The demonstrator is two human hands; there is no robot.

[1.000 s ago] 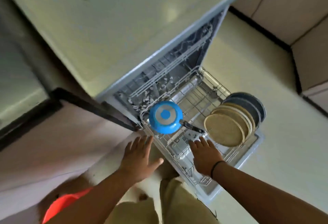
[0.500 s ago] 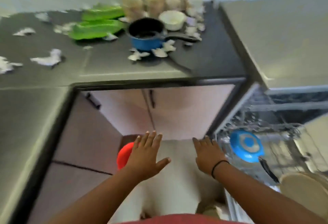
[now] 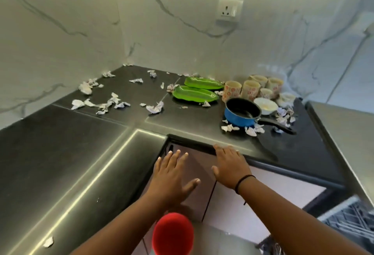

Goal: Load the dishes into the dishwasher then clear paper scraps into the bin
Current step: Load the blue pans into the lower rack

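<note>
On the dark L-shaped counter (image 3: 70,153), torn paper scraps (image 3: 105,104) lie scattered toward the far left corner and around the dishes at the far right. 2 green leaf-shaped plates (image 3: 195,94) sit side by side near the marble wall. Right of them stand several patterned cups (image 3: 251,89), a white bowl (image 3: 265,105), and a blue saucepan (image 3: 241,114) with its black handle pointing right. Both hands hover palm down at the counter's near edge, holding nothing: the left hand (image 3: 172,178) has its fingers spread flat, and the right hand (image 3: 230,165) is flat with fingertips over the counter lip. A red bin (image 3: 173,234) stands below the left forearm. The dishwasher rack (image 3: 352,220) shows at the lower right.
</note>
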